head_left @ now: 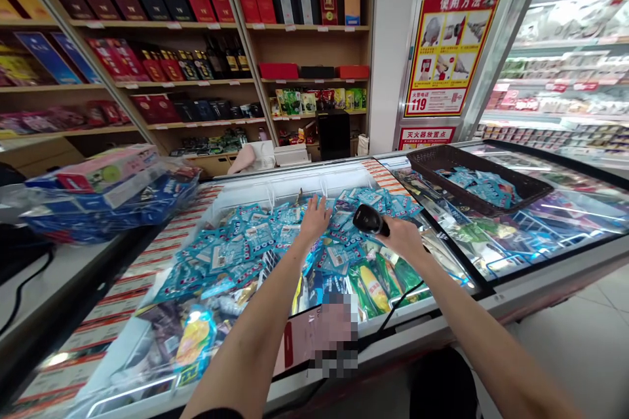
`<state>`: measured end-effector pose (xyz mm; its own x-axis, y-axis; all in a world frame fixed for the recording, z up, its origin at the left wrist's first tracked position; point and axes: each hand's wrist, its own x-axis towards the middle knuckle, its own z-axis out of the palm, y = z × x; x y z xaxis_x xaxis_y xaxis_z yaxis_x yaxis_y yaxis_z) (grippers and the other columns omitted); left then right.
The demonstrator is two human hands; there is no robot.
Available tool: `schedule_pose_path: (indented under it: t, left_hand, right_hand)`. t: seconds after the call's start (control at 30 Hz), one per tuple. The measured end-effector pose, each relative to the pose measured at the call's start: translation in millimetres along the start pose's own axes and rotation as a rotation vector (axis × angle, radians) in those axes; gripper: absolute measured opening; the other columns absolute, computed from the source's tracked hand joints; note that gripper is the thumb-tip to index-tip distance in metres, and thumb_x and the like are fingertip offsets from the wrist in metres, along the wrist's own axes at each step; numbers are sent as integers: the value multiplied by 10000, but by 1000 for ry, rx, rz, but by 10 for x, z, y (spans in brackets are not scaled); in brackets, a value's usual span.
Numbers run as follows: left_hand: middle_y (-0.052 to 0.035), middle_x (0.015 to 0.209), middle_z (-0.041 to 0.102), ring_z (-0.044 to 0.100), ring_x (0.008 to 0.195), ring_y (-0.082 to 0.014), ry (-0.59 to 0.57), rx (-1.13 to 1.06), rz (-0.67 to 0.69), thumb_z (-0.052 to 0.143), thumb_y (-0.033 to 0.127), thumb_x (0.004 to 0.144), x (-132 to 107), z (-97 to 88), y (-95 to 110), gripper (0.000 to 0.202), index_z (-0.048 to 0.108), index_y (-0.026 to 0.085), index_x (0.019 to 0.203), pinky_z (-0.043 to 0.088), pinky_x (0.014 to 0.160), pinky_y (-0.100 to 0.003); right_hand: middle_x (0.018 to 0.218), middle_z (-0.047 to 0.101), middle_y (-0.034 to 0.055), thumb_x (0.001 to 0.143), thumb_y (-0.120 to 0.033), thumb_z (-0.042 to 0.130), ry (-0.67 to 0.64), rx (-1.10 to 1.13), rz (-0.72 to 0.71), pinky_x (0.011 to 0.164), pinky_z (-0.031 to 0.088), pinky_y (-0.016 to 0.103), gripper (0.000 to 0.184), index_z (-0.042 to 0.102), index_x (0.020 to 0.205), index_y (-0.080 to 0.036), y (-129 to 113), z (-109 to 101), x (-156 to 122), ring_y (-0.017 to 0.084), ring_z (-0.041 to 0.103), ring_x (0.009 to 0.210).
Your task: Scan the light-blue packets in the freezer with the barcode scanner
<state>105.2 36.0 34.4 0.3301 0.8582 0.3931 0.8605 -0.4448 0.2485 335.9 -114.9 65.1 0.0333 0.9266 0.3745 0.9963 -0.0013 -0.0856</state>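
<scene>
My left hand [316, 217] reaches over the freezer's far side with its fingers stretched out, just over or touching the spread of blue packets [258, 239]. I cannot tell whether its fingertips press on them. A black barcode scanner [369, 219] is gripped in my right hand [403, 236], its head pointing left above the packets. Its cable [400, 306] runs down toward the freezer's front edge. Under the scanner lie green packs with corn pictured on them [373, 288]. A blue-and-yellow pack [195, 340] rests nearer to me on the left.
A dark basket [533, 190] holding more blue packets stands on the freezer lid at right. Plastic-wrapped boxes [113, 186] sit at left beside the freezer rim lined with price labels [118, 304]. Shelves of boxed bottles [304, 26] and a red fire-hydrant poster [457, 33] are behind.
</scene>
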Motion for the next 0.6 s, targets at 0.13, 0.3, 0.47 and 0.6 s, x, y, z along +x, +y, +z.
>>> schedule_pose_path:
  t: [0.13,0.3,0.47,0.6]
  left_hand:
    - [-107,1396,359,285,1303,-264,-203,39,37,309,463,883,101,84,-152,486,401,230,1300,274,1014,-467]
    - [-72,1154,571,513,1084,-205,-197,18,71,319,454,880,-49,-71,-178,394,584,239,1076,373,930,-349]
    - [-107,1066,585,530,1027,-214,-127,27,-7,465,437,810,-145,-169,-170,342,600,181,992,413,860,-316]
    - [-154,1059,583,517,1042,-293,-64,80,-186,613,442,687,-151,-155,-122,445,571,157,1026,401,865,-421]
  right_hand:
    - [832,659,37,786,-485,507,-15,1,-27,643,372,246,323,544,974,-226,-51,22,44,186,619,775]
    - [846,653,47,793,-463,505,-43,-32,-24,631,370,245,319,543,987,-212,-140,15,33,189,614,788]
    - [861,657,53,788,-433,527,-37,-31,-65,628,367,246,313,548,1001,-206,-228,-35,-42,191,613,793]
    - [870,660,52,771,-423,558,-19,-23,-69,629,367,242,323,553,1008,-203,-251,-74,-105,192,610,808]
